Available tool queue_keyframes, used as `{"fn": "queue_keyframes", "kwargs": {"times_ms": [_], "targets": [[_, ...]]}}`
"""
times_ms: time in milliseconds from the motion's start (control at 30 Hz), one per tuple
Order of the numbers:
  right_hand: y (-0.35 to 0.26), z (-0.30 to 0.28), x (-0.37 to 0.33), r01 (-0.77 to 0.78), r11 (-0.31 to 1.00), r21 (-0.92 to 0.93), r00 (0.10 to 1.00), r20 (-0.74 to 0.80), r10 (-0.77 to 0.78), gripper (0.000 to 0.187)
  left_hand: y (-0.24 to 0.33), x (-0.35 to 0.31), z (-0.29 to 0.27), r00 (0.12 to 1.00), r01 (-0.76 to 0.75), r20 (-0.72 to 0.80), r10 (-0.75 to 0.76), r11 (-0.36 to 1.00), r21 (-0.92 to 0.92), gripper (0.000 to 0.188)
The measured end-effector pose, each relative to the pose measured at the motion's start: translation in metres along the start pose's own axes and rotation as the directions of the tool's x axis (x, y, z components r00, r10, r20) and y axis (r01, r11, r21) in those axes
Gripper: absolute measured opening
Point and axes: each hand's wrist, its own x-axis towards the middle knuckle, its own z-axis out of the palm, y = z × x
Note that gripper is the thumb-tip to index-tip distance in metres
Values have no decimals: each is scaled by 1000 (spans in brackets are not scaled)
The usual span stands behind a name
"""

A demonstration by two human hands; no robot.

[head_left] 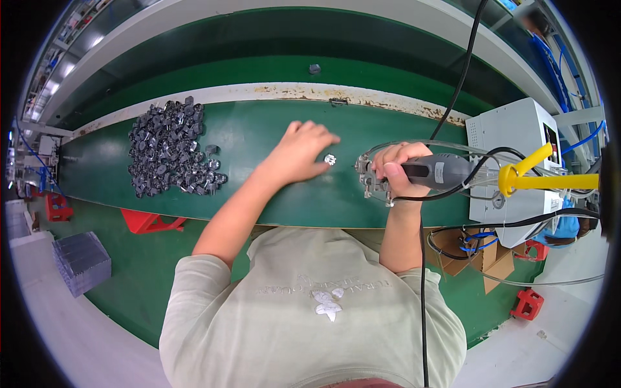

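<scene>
Nearest the camera is the person's pale green short-sleeved shirt, filling the six o'clock part of the view. From it both bare forearms reach up onto the dark green counter. The left hand, just left of centre, lies palm down with fingers loosely spread, its fingertips touching or just beside a small silvery metal part on the counter; it is not closed around it. The right hand, toward three o'clock of centre, is clamped around a grey pen-shaped power tool, whose tip points left at a small clear fixture; what sits in that fixture is too small to tell. Black cables run from the tool toward one o'clock. At nine o'clock lies a heap of small dark grey metal parts. A white box-shaped machine with a yellow handle stands at three o'clock.
</scene>
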Motion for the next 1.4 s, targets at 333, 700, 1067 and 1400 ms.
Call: {"fn": "queue_keyframes", "kwargs": {"times_ms": [333, 700, 1067, 1400], "targets": [[-8, 7, -2, -2, 999, 35, 1000, 13, 1, 29, -151, 131, -7, 967, 229, -122, -223, 973, 38, 27], [-9, -3, -2, 1, 1000, 25, 1000, -13, -1, 28, 33, -14, 3, 972, 67, 233, -7, 965, -253, 45], [-14, -2, -1, -26, 998, 60, 1000, -5, 26, 25, 46, -28, 36, 998, 35, 53, -19, 944, -327, 44], [-11, -1, -4, -61, 997, 52, 998, -12, 62, 27, 54, -35, 36, 986, 127, -72, -152, 953, -274, 36]]}}
